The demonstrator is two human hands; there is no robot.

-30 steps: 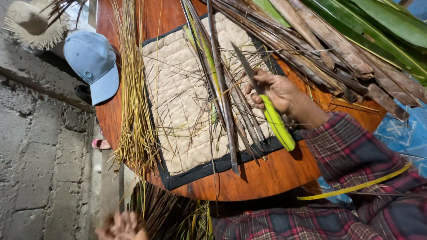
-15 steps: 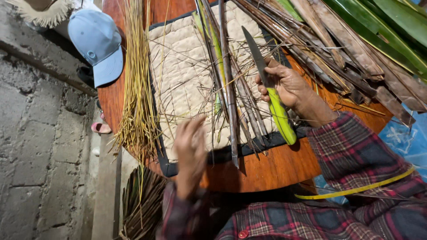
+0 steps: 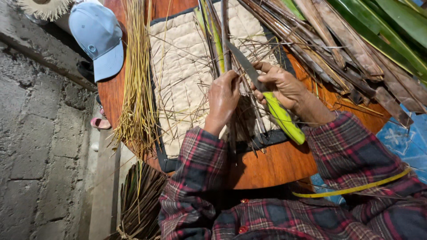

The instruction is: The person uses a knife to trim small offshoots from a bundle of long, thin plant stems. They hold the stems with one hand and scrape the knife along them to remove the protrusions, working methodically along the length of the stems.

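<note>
**Knife and leaf rib held together over the padded mat**

The left hand point(image 3: 223, 98) closes around a long dark leaf rib point(image 3: 225, 49), pinning it flat so it cannot roll. The right hand point(image 3: 284, 86) is clenched on the green handle of a knife point(image 3: 267, 95), blade laid along the rib beside the left fingers. The quilted mat point(image 3: 178, 66) cushions the round wooden table point(image 3: 275, 164). Stripped yellow fibres point(image 3: 135, 89) lie apart at the left, near a blue cap point(image 3: 98, 38).

One light blue cap point(image 3: 98, 38), one green-handled knife point(image 3: 267, 100), one quilted cream mat point(image 3: 178, 66), one round wooden table point(image 3: 275, 164), two hands point(image 3: 224, 95)
</note>
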